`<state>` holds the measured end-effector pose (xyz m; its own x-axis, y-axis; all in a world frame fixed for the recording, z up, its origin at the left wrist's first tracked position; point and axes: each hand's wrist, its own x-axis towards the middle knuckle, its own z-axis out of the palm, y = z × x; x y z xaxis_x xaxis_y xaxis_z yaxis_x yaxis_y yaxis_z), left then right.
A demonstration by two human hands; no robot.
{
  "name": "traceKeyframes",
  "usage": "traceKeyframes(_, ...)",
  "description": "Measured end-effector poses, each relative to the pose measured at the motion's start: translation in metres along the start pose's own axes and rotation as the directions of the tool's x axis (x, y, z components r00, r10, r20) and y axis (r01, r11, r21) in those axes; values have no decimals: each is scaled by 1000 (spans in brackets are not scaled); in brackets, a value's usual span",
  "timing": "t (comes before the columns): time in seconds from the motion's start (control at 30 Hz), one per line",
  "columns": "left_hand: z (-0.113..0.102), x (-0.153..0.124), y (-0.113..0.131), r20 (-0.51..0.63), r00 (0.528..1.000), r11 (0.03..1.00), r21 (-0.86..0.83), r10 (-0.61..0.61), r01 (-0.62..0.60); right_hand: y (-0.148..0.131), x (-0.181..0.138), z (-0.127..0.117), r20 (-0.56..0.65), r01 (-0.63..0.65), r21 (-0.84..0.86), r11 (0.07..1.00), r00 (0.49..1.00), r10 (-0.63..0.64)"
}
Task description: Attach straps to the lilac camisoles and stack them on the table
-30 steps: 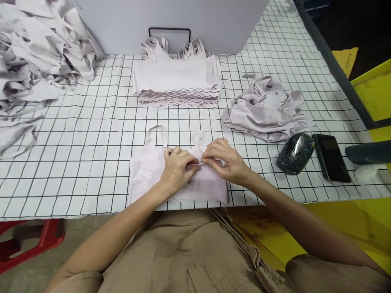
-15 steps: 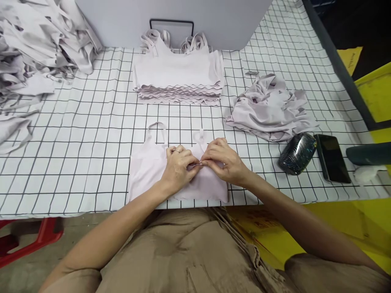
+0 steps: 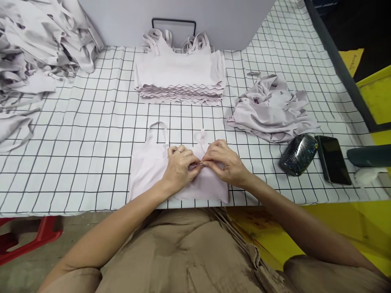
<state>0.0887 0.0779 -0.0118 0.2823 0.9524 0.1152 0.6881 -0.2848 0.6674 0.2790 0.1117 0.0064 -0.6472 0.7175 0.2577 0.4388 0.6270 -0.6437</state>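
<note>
A pale pink strappy top [image 3: 146, 171] lies flat at the table's front edge, one strap looped upward on its left. Over its middle, my left hand [image 3: 180, 165] and my right hand [image 3: 224, 162] meet with fingertips pinched close together. Between them runs a thin strap end with a small ring or slider, too small to make out fully. My left hand pinches the strap from the left; the fingers of my right hand close on its other end. The top's right strap stands up just behind my hands.
Behind the top rests a neat stack of similar tops [image 3: 180, 73] against a grey box [image 3: 128, 24]. A crumpled garment pile [image 3: 271, 110] lies right, near a shiny black rounded object [image 3: 299, 154] and a phone [image 3: 332, 158]. More garments [image 3: 45, 36] heap at far left.
My hands stay almost in place, still pinching the strap; the fingertips of my right hand shift very slightly. The whole view drifts a little.
</note>
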Motion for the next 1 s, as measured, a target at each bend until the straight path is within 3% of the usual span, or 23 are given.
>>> traceKeyframes(1.0, 0, 1, 2, -5, 1000, 1000, -11, -6, 6, 1, -2, 4, -47, 17, 3, 1000, 999, -16)
